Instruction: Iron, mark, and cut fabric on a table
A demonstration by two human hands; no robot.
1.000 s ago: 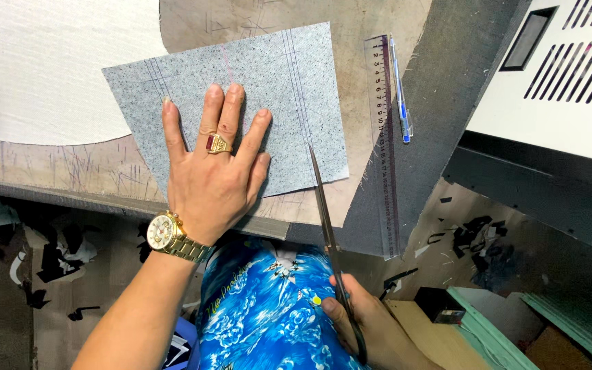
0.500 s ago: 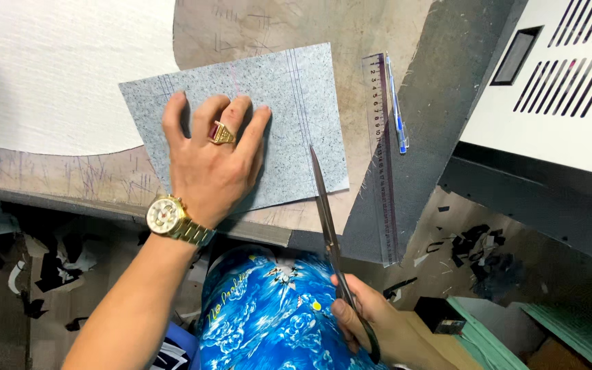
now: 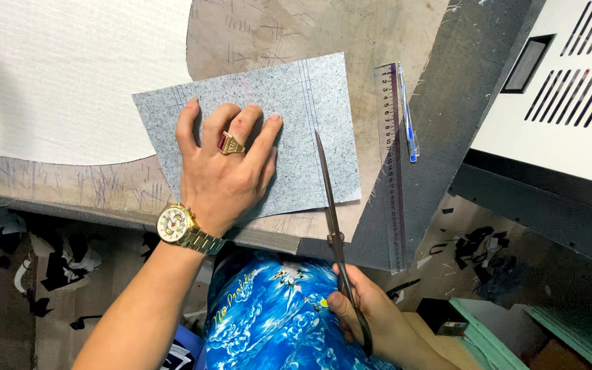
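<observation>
The grey sheet (image 3: 268, 137) lies flat on the bench (image 3: 268, 34), just ahead of both hands. The left hand (image 3: 224, 168) presses on it, fingers spread. The right hand (image 3: 371, 318) grips the scissors (image 3: 330, 212), whose long blades point away, over the sheet's right side.

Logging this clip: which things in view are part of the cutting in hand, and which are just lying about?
In use:
grey speckled sheet
scissors
left hand, pressing the sheet flat
right hand, on the scissor handles

Lying about:
clear ruler
blue pen
white fabric
black scraps
</observation>
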